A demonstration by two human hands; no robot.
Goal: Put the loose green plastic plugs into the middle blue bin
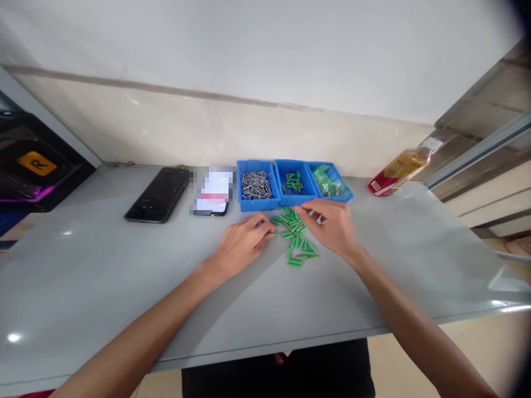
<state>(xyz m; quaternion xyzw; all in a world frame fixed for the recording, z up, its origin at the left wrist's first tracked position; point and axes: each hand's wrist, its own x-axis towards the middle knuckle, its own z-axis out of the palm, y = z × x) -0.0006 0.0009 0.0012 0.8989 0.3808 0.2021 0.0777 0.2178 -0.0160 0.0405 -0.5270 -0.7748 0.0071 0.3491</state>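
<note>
A loose pile of green plastic wall plugs (295,262) lies on the grey table between my two hands. On the left of the pile is my left hand (243,243), its thumb and fingers pinched together with a bit of green showing at the tips, which looks like a wall plug. My right hand (332,224) reaches over the pile's right side, in front of the bins. Its fingers are bent and closed at the tips; whatever they hold is hidden. Several more green plugs sit in the middle blue bin (296,200).
The left blue bin (259,205) holds metal screws (256,186); the right blue bin (346,193) holds a clear green plastic bag (327,179). Two phones, one dark (157,196) and one lit (213,190), lie left. A drink bottle (402,168) lies tilted at right, near the wall.
</note>
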